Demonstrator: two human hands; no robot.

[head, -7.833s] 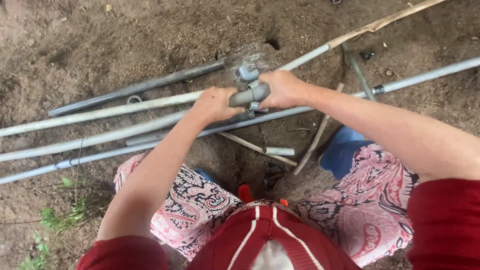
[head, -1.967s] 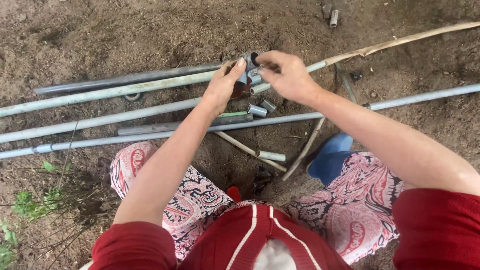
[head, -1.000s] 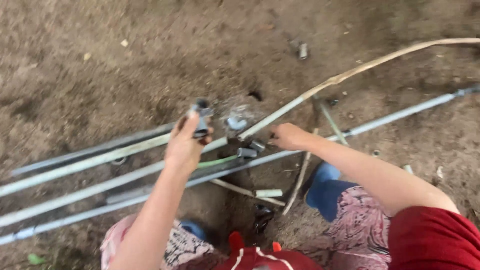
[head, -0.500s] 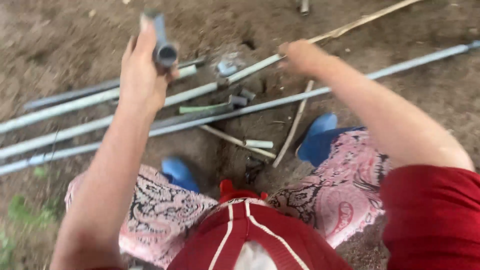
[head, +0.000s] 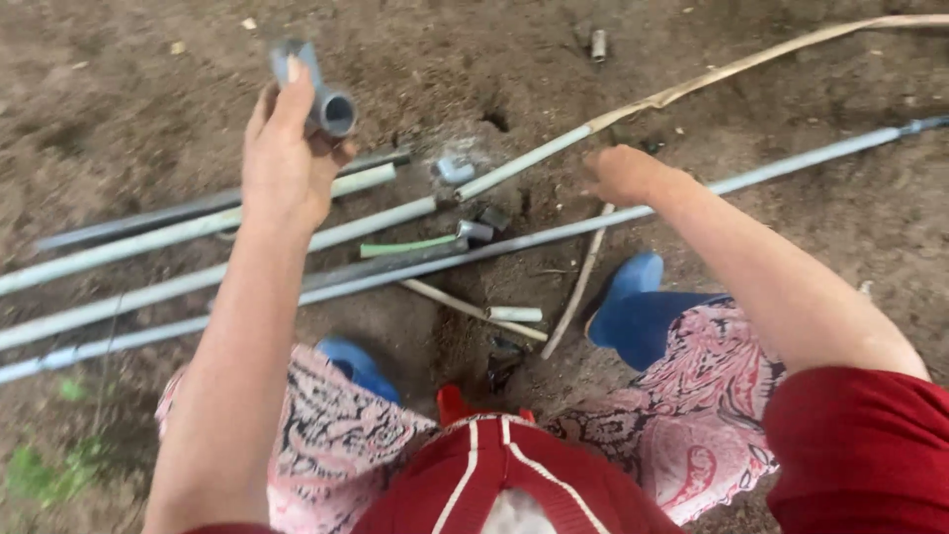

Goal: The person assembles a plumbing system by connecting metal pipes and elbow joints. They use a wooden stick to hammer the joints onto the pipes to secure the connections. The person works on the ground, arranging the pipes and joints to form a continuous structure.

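I am looking down on bare brown soil (head: 129,89) outdoors, with long grey pipes (head: 178,287) lying across it. My left hand (head: 282,163) is gripping a grey pipe fitting (head: 318,94), lifted above the pipes, while my right hand (head: 623,173) is curling loosely shut, empty, just beside the longest pipe (head: 791,163).

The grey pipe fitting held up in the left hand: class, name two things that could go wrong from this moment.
1. The left hand grips the grey pipe fitting only at its fingers; it might slip and drop into the loose dirt, fouling its open end.
2. The right hand presses on the long grey pipe; that pipe could roll or shift.
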